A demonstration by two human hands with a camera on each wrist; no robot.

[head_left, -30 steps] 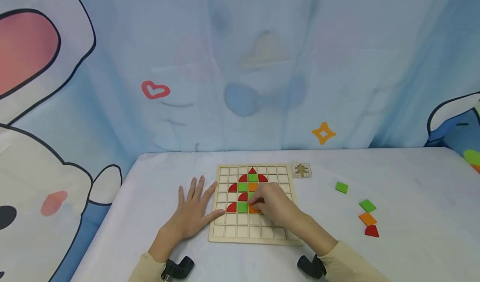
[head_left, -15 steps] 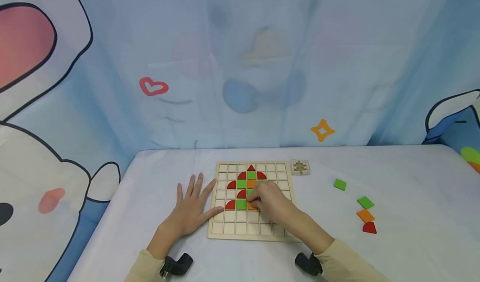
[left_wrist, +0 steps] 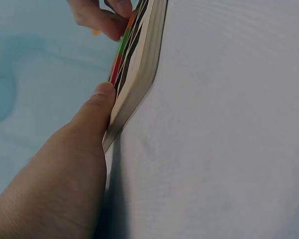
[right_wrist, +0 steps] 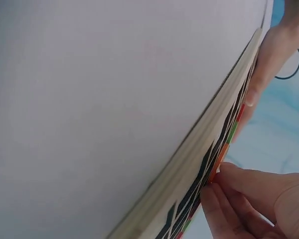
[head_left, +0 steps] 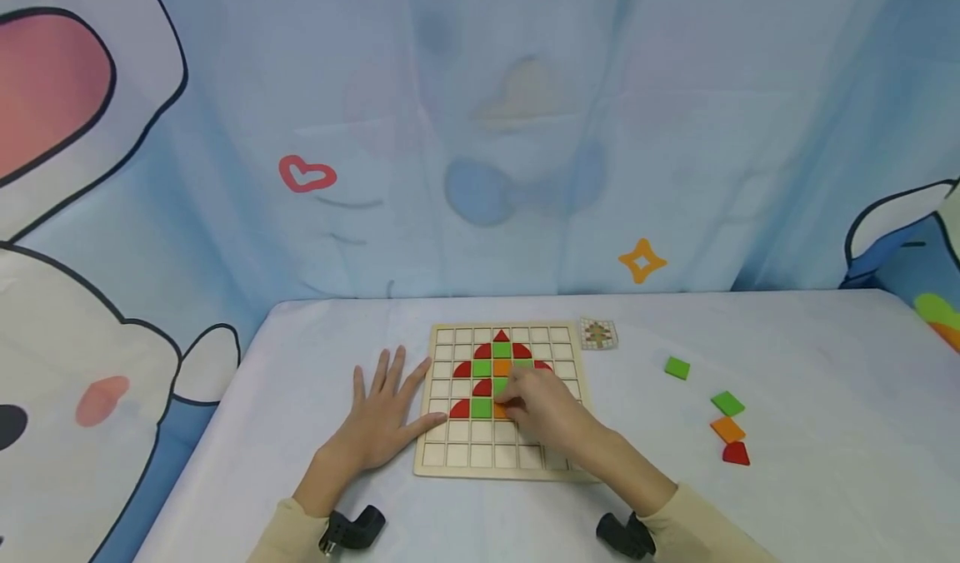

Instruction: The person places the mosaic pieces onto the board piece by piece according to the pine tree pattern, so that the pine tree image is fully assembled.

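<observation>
A wooden grid board (head_left: pixel 450 459) lies on the white table, with red, green and orange tiles set in its cells in a tree-like shape. My left hand (head_left: pixel 378 425) rests with fingers spread beside the board, the thumb on its left edge. In the left wrist view that thumb (left_wrist: pixel 102 107) presses the rim. Over the middle of the board my right hand (head_left: pixel 551 405) has its fingers curled and pinches at an orange square tile (head_left: pixel 500 411) in the grid. The right wrist view shows thumb and fingertips at the orange tile (right_wrist: pixel 219 158). This hand hides some cells.
Right of the board lie loose tiles: a green square (head_left: pixel 677 368), another green square (head_left: pixel 727 403), an orange square (head_left: pixel 727 429) and a red rounded piece (head_left: pixel 736 453). A small pattern card (head_left: pixel 598 334) lies by the board's top right corner. A printed curtain (head_left: pixel 420 238) hangs behind the table.
My right hand has shifted slightly at the orange tile, and a red tile beyond its knuckles now shows. The left hand stays on the board's edge. The head view has moved a little.
</observation>
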